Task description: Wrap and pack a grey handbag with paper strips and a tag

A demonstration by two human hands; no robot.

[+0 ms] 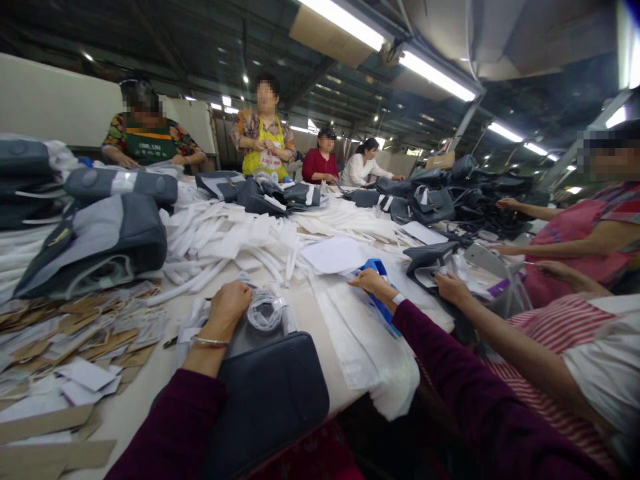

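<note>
My left hand (pixel 227 308) is closed, knuckles up, on a clear plastic packet with a coiled white strap (pixel 267 310) lying on top of a dark navy bag (pixel 267 397) at the table's near edge. My right hand (pixel 369 281) reaches forward to the right. Its fingers are curled on a blue item (pixel 377 268) that lies among white dust bags (pixel 360 320). Both my sleeves are dark maroon. A bracelet sits on my left wrist.
A co-worker's arm in a striped top (pixel 500 327) reaches in from the right beside my right hand. Other people work round the long table (pixel 145 393). Heaps of navy bags (pixel 95 247), white straps (pixel 225 243) and brown card tags (pixel 75 333) cover it.
</note>
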